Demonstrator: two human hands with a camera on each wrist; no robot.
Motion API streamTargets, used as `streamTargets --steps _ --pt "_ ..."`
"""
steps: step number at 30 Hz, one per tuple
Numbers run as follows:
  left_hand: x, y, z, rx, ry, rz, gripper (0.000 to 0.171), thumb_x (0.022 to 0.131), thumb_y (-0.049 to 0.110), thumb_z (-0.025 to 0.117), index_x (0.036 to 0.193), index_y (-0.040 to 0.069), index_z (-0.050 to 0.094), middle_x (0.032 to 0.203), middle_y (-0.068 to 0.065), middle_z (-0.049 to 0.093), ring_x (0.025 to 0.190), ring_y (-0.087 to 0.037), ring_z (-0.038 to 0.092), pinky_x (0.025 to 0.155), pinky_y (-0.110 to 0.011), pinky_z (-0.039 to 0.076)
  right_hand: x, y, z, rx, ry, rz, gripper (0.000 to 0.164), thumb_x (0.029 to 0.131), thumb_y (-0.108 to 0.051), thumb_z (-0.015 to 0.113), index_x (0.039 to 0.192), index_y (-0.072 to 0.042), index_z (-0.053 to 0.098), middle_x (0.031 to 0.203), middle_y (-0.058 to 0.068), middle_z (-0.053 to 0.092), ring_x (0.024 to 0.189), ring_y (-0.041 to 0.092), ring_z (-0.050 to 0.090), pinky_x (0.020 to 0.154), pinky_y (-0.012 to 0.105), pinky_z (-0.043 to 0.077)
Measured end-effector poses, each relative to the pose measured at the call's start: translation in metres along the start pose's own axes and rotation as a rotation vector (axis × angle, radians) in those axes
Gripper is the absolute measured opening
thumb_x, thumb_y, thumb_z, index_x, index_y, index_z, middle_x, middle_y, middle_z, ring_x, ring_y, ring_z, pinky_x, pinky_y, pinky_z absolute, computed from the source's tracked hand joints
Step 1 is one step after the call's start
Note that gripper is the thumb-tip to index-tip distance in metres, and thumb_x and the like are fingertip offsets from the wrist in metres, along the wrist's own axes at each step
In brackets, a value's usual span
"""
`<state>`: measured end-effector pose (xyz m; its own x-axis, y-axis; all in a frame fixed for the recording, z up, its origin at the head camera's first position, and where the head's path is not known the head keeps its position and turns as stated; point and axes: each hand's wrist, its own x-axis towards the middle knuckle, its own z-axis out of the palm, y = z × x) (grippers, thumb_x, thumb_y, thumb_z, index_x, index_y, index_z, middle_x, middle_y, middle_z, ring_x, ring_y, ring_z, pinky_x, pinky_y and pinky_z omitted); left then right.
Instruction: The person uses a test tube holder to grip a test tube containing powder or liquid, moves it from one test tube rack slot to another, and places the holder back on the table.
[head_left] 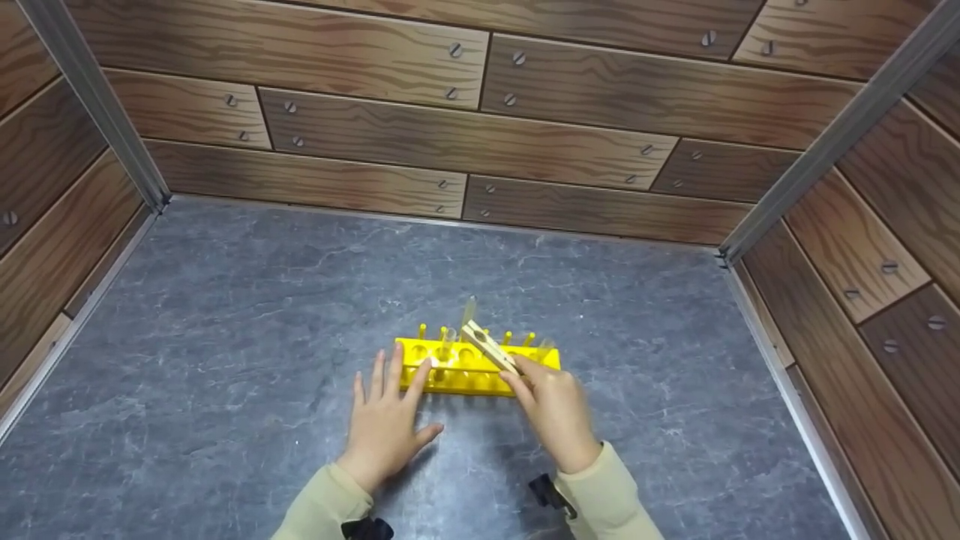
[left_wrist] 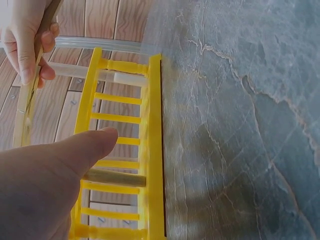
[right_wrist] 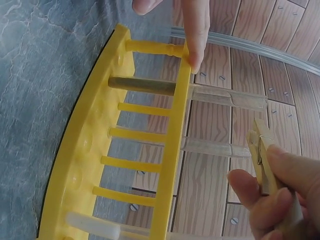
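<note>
My right hand (head_left: 559, 409) grips a wooden test tube clamp (head_left: 491, 349), with thumb and fingers around its handle in the right wrist view. The clamp's jaws are at the upper end of a clear test tube (right_wrist: 212, 147), which stands in the middle part of a yellow test tube rack (head_left: 480, 382). My left hand (head_left: 386, 431) has its fingers spread and straight, fingertips on the rack's left end. Near those fingers stands a tube of brownish liquid (right_wrist: 150, 86). At the rack's right end is a tube with white contents (right_wrist: 92, 224).
The rack sits on a grey marbled tabletop (head_left: 262, 315). Thin yellow pegs (head_left: 422, 331) rise along its far side. Wood-patterned panels (head_left: 375, 135) close off the back and both sides, with metal posts (head_left: 810, 157) at the corners.
</note>
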<state>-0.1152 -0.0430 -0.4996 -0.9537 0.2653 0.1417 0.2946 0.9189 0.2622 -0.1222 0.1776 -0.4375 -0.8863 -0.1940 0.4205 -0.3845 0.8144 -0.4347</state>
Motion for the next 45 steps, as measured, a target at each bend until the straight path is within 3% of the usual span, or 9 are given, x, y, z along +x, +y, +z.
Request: streamTargets --steps 8,16,23,28,34,45 --pt "-0.002 -0.001 0.001 0.000 0.036 0.010 0.090 0.076 0.056 0.067 0.148 0.019 0.028 0.152 -0.022 0.011 0.136 -0.044 0.013 0.103 -0.066 0.019 0.001 -0.002 0.000 -0.008 0.041 -0.021 0.028 0.089 -0.028 0.061 0.100 -0.004 0.071 0.060 -0.004 0.055 0.045 0.003 0.034 0.041 0.018 0.035" --pt "0.000 0.000 0.002 0.019 0.031 0.013 0.090 0.076 0.056 0.067 0.148 0.020 0.027 0.152 -0.022 0.010 0.136 -0.045 0.013 0.103 -0.065 0.019 0.003 -0.009 0.001 -0.019 0.079 -0.072 0.025 0.088 -0.027 0.062 0.098 -0.005 0.071 0.059 -0.004 0.055 0.045 0.004 0.036 0.041 0.018 0.035" --pt "0.001 -0.001 0.002 0.025 0.037 0.009 0.090 0.075 0.055 0.068 0.148 0.020 0.028 0.152 -0.023 0.011 0.136 -0.045 0.013 0.103 -0.065 0.019 0.007 -0.015 0.003 -0.049 0.070 -0.091 0.024 0.089 -0.029 0.061 0.097 -0.008 0.070 0.057 -0.005 0.052 0.044 0.004 0.031 0.039 0.018 0.032" --pt "0.001 -0.001 0.003 0.024 0.039 0.013 0.090 0.075 0.055 0.068 0.148 0.020 0.029 0.152 -0.023 0.012 0.136 -0.045 0.013 0.103 -0.065 0.018 0.008 -0.021 0.005 -0.100 0.090 -0.130 0.026 0.088 -0.029 0.063 0.100 -0.007 0.071 0.066 0.001 0.065 0.045 0.007 0.044 0.041 0.019 0.039" --pt "0.000 -0.001 0.003 0.034 0.059 0.027 0.090 0.074 0.054 0.070 0.147 0.018 0.031 0.151 -0.024 0.014 0.135 -0.046 0.017 0.102 -0.066 0.021 0.008 -0.022 0.010 -0.145 0.118 -0.179 0.027 0.086 -0.027 0.066 0.101 -0.005 0.072 0.074 0.005 0.070 0.050 0.010 0.057 0.043 0.022 0.046" --pt "0.001 0.000 0.004 0.029 0.042 0.020 0.091 0.074 0.054 0.070 0.147 0.018 0.030 0.151 -0.024 0.014 0.135 -0.046 0.017 0.102 -0.066 0.021 0.009 -0.022 0.013 -0.169 0.121 -0.191 0.029 0.086 -0.028 0.066 0.102 -0.005 0.072 0.076 0.005 0.070 0.052 0.012 0.060 0.045 0.023 0.049"
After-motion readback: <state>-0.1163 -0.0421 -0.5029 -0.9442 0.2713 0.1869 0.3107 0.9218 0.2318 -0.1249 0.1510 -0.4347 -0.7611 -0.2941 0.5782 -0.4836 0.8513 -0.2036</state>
